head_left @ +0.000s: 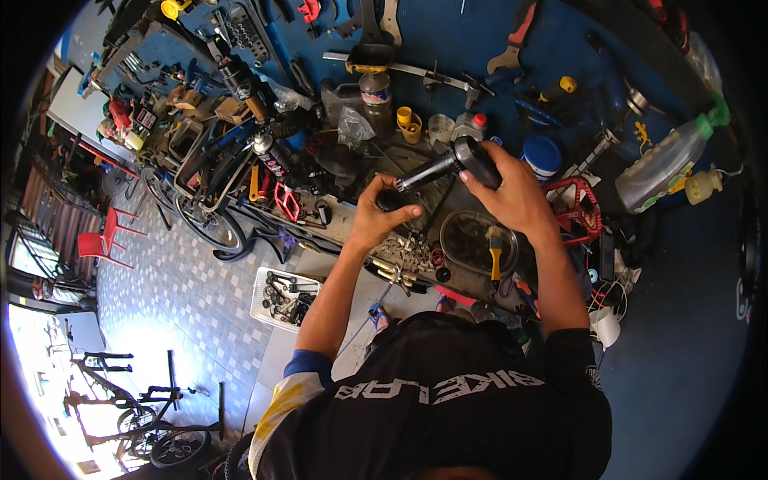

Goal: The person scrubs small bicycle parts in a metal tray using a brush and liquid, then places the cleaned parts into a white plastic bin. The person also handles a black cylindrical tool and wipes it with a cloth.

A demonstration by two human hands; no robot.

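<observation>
Above the cluttered workbench, my right hand point(512, 192) grips the black rounded end piece point(478, 163) of a dark metal shaft point(430, 170). The shaft slants down and left, and its narrow, notched-looking tip reaches my left hand point(378, 214). Thumb and fingers of the left hand close around a small black rounded part point(390, 200) just below that tip. Whether tip and part touch I cannot tell. Below the hands, an oval tray of dark liquid point(464, 240) holds a yellow-handled brush point(495, 256), beside many small metal pieces point(406, 254).
A blue-lidded tub point(542, 155) and a red pedal point(578, 210) lie right of my hands. A spray can point(270, 154) and another red pedal point(286, 202) are on the left. A white basket of parts point(276, 308) sits lower left. Tools hang on the blue wall point(448, 40).
</observation>
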